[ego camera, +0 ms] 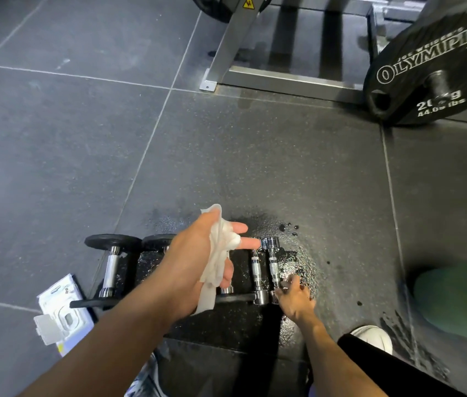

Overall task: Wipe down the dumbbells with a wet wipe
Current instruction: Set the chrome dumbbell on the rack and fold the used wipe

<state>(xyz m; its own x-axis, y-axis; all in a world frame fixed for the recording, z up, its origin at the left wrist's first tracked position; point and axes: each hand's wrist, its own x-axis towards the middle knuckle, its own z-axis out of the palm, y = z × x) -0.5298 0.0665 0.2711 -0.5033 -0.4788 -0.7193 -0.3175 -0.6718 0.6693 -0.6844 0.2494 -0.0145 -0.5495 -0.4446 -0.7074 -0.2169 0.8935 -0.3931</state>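
Several dumbbells lie side by side on the dark rubber floor. A black-plated dumbbell (pixel 110 266) is at the left, and two small chrome dumbbells (pixel 272 266) lie at the right. My left hand (pixel 198 262) hovers above the row, palm up, with a crumpled white wet wipe (pixel 218 262) draped across it and pinched under the thumb, fingers stretched toward the chrome heads. My right hand (pixel 294 298) grips the near end of the rightmost chrome dumbbell. A middle dumbbell is mostly hidden behind my left hand.
A wet-wipe pack (pixel 60 313) with its lid flipped open lies at the lower left. The floor around the chrome dumbbells is wet (pixel 298 262). A black weight plate (pixel 430 73) and a grey machine frame (pixel 255 73) stand behind. A green container (pixel 455 296) sits at the right.
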